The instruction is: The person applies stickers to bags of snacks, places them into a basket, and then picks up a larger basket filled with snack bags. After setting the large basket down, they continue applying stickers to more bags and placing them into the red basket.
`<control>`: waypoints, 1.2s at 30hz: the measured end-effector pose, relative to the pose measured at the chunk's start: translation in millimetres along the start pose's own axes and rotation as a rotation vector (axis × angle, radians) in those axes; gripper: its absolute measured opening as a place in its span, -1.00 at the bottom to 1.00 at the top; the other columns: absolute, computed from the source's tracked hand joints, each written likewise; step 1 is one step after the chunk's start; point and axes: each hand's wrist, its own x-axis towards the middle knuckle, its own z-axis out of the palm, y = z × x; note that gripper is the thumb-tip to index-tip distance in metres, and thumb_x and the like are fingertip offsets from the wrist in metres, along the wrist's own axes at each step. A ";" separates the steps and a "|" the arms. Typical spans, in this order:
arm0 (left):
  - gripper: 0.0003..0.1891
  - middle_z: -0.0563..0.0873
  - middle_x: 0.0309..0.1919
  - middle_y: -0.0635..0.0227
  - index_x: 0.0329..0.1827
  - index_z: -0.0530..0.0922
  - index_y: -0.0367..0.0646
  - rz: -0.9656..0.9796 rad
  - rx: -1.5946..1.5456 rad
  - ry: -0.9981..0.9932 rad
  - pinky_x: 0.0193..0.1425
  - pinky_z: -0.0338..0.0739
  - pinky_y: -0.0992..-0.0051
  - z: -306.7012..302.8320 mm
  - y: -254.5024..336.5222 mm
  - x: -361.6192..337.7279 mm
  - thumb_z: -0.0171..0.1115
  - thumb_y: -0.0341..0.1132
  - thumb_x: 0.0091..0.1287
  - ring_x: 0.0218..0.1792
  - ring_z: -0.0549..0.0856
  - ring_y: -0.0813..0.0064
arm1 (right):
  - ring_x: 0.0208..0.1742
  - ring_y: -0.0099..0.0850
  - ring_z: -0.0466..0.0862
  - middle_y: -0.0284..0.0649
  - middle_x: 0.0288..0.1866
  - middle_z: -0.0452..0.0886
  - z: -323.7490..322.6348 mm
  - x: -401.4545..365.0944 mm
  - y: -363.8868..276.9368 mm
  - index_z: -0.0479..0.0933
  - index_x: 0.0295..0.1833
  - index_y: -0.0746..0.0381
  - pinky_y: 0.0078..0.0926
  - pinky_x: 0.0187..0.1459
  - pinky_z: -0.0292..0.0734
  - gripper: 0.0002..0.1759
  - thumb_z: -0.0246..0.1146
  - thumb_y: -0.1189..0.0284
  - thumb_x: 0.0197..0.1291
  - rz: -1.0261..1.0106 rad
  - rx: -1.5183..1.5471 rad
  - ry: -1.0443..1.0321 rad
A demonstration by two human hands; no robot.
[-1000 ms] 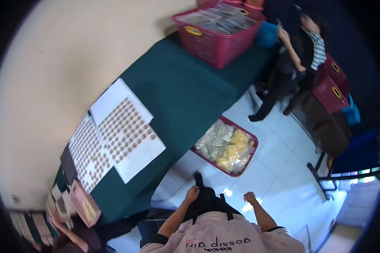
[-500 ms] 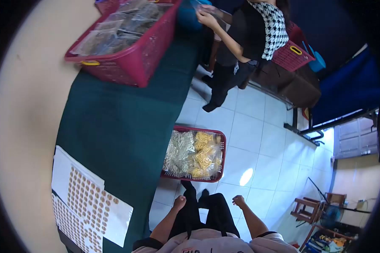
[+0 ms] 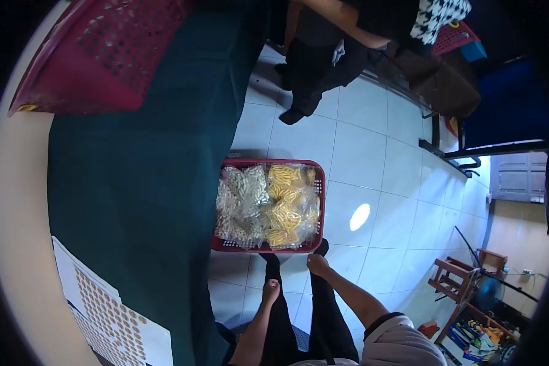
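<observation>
A low red basket sits in front of me, beside the green-covered table. It holds clear bags of yellow pieces on its right side and bags of pale pieces on its left. Just below the basket's lower right corner is my right hand, its fingers curled and hard to make out. My left hand hangs over my left leg, below the basket, and its fingers look curled too. Whether either hand holds anything cannot be seen.
The green tabletop bears a large magenta basket and white sheets with rows of brown round spots. Another person stands beyond the floor basket. Wooden furniture is at the lower right.
The floor basket appears larger and closer. My right hand has moved up and left to near its corner. The magenta basket has shifted toward the upper left of the view.
</observation>
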 end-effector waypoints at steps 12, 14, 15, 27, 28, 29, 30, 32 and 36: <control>-0.81 0.66 -0.33 0.25 -0.13 0.44 -0.21 0.004 -0.179 -0.010 -0.18 0.52 0.51 51.5 -8.7 75.2 0.07 -0.34 0.25 -0.28 0.65 0.43 | 0.05 -0.08 0.42 -0.02 0.07 0.30 -38.9 160.8 51.0 0.05 0.20 0.24 -0.10 -0.05 0.41 -0.44 0.01 0.50 0.04 0.678 0.151 0.255; -0.81 0.66 -0.33 0.25 -0.13 0.45 -0.21 -0.043 -0.192 0.019 -0.17 0.52 0.52 59.2 -25.8 76.7 0.08 -0.34 0.23 -0.28 0.65 0.44 | -0.02 -0.03 0.50 0.07 -0.01 0.42 -18.8 164.5 90.3 0.13 0.14 0.29 -0.11 -0.07 0.44 -0.48 0.06 0.44 0.04 0.617 0.158 0.237; -0.77 0.65 -0.31 0.20 -0.15 0.46 -0.19 -0.054 -0.174 0.013 -0.14 0.52 0.43 59.7 -30.3 73.8 0.08 -0.25 0.22 -0.25 0.65 0.30 | -0.12 -0.01 0.53 0.08 -0.13 0.48 -9.0 164.2 106.6 0.21 0.03 0.33 -0.13 -0.13 0.46 -0.55 0.10 0.40 0.02 0.506 0.216 0.139; -0.74 0.65 -0.31 0.24 -0.12 0.47 -0.21 -0.140 -0.416 0.054 -0.21 0.52 0.51 55.6 -54.9 64.8 0.12 -0.28 0.18 -0.34 0.65 0.46 | -0.31 0.02 0.59 0.12 -0.39 0.57 -12.4 131.0 125.2 0.49 -0.28 0.35 -0.14 -0.21 0.50 -0.67 0.10 0.26 0.03 0.244 0.368 0.118; -0.74 0.65 -0.31 0.22 -0.12 0.47 -0.21 -0.124 -0.425 0.052 -0.20 0.52 0.48 53.8 -56.9 65.3 0.12 -0.28 0.18 -0.33 0.65 0.42 | -0.31 0.02 0.59 0.12 -0.39 0.57 -17.7 128.8 128.5 0.49 -0.28 0.35 -0.14 -0.21 0.50 -0.67 0.10 0.26 0.03 0.240 0.372 0.122; -0.74 0.65 -0.31 0.22 -0.12 0.47 -0.21 -0.119 -0.421 0.054 -0.20 0.52 0.48 48.1 -59.8 66.6 0.12 -0.28 0.18 -0.33 0.65 0.42 | -0.31 0.03 0.58 0.12 -0.39 0.57 -24.9 125.3 132.5 0.49 -0.33 0.37 -0.13 -0.22 0.49 -0.66 0.12 0.25 0.03 0.231 0.367 0.144; -0.76 0.65 -0.30 0.20 -0.14 0.48 -0.21 -0.091 -0.266 0.035 -0.19 0.52 0.44 45.3 -79.1 71.7 0.12 -0.28 0.18 -0.32 0.65 0.35 | -0.31 0.03 0.57 0.12 -0.40 0.56 -32.4 121.6 137.4 0.49 -0.38 0.38 -0.12 -0.22 0.48 -0.65 0.15 0.24 0.02 0.224 0.361 0.168; -0.77 0.65 -0.30 0.17 -0.17 0.48 -0.21 -0.056 -0.111 0.008 -0.18 0.52 0.40 25.0 -86.3 77.6 0.12 -0.28 0.17 -0.31 0.66 0.29 | -0.32 0.00 0.59 0.11 -0.42 0.56 -48.6 114.5 147.4 0.50 -0.38 0.37 -0.15 -0.25 0.49 -0.65 0.17 0.24 -0.02 0.242 0.294 0.183; -0.80 0.64 -0.39 0.17 -0.21 0.47 -0.19 0.096 0.296 0.154 -0.18 0.51 0.34 -9.0 -60.5 125.6 0.11 -0.30 0.15 -0.28 0.64 0.20 | -0.29 -0.04 0.60 0.02 -0.37 0.60 -78.7 118.4 186.0 0.52 -0.29 0.28 -0.15 -0.23 0.50 -0.72 0.12 0.29 -0.01 0.403 0.183 0.098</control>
